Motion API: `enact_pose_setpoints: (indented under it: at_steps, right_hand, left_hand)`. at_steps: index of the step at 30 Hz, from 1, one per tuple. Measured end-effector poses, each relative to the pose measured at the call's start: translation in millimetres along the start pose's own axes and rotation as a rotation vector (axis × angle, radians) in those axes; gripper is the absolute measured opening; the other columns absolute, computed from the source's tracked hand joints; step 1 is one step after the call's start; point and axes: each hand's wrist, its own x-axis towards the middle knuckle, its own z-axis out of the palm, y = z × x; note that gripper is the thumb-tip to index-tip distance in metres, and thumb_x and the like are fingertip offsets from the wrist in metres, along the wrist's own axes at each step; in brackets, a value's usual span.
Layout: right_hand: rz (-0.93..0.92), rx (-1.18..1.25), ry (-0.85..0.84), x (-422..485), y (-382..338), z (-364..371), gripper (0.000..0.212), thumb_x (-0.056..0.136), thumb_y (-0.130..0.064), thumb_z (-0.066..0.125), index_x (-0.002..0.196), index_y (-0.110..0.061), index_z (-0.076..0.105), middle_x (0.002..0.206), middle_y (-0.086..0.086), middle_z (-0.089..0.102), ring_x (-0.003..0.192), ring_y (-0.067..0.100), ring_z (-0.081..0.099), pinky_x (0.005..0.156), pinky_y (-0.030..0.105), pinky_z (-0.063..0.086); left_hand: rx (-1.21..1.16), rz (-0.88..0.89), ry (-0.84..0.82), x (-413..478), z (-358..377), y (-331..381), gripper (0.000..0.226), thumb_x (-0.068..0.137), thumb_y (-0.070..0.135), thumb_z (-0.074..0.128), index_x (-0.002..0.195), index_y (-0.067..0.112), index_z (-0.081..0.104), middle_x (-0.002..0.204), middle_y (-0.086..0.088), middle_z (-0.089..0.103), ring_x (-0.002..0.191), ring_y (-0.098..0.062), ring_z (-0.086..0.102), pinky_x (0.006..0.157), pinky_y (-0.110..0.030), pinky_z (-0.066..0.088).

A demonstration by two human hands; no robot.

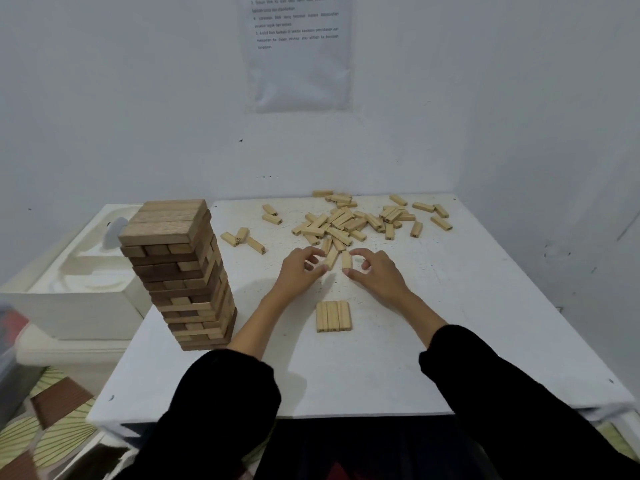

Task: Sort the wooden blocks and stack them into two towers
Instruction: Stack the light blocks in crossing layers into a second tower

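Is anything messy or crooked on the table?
Yes. The light blocks lie in a jumbled heap at the far side of the table, with some strayed apart. The tall dark tower has uneven layers, with blocks not flush along its sides. The row of blocks near the middle lies neat.

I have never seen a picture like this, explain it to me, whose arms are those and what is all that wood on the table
No machine here: a person wears a camera on the head, so this single picture looks down at their own arms in black sleeves. On the white table stands a tall tower of darker blocks, at the left. A loose pile of light blocks lies at the back, and a neat row of light blocks nearer the person. The left hand curls its fingers at one loose block, the right hand at the block beside it; whether either is gripped yet is unclear.
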Motion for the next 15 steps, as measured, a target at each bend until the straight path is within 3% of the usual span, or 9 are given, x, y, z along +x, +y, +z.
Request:
enact_pose_setpoints:
  at_steps: [4, 9, 12, 15]
  right_hand:
    - [0.022, -0.206, 0.076, 12, -4, 15, 0.044, 0.083, -0.054, 0.06, 0.12, -0.029, 0.056, 0.116, 0.004, 0.047, 0.105, 0.019, 0.052, 0.074, 0.027, 0.04]
    - [0.048, -0.252, 0.206, 24, -8, 19, 0.026, 0.082, -0.027, 0.065, 0.105, -0.016, 0.058, 0.109, 0.002, 0.056, 0.103, 0.02, 0.054, 0.071, 0.029, 0.042]
    - [0.117, -0.22, 0.181, 30, -5, 14, 0.04, 0.077, -0.014, 0.065, 0.114, -0.015, 0.051, 0.111, 0.001, 0.055, 0.1, 0.02, 0.054, 0.068, 0.027, 0.037]
    - [0.083, -0.237, 0.114, 38, -6, 10, 0.045, 0.076, -0.015, 0.065, 0.119, -0.016, 0.052, 0.116, 0.003, 0.05, 0.099, 0.021, 0.055, 0.068, 0.027, 0.037]
  left_hand:
    - [0.043, -0.073, 0.057, 17, 14, 0, 0.036, 0.084, 0.027, 0.069, 0.114, 0.009, 0.062, 0.108, -0.011, 0.057, 0.085, -0.016, 0.054, 0.076, -0.022, 0.041]
    - [0.171, -0.11, 0.084, 25, 21, 2, 0.04, 0.078, 0.038, 0.072, 0.108, 0.015, 0.059, 0.099, 0.002, 0.055, 0.088, -0.012, 0.053, 0.069, -0.025, 0.04]
    - [0.192, -0.112, 0.115, 26, 19, 0, 0.025, 0.081, 0.02, 0.067, 0.104, 0.015, 0.062, 0.1, -0.001, 0.061, 0.09, -0.016, 0.057, 0.067, -0.025, 0.04]
    - [0.185, -0.106, 0.155, 23, 12, -9, 0.021, 0.08, 0.017, 0.066, 0.101, 0.011, 0.066, 0.098, -0.005, 0.062, 0.089, -0.017, 0.058, 0.067, -0.023, 0.041]
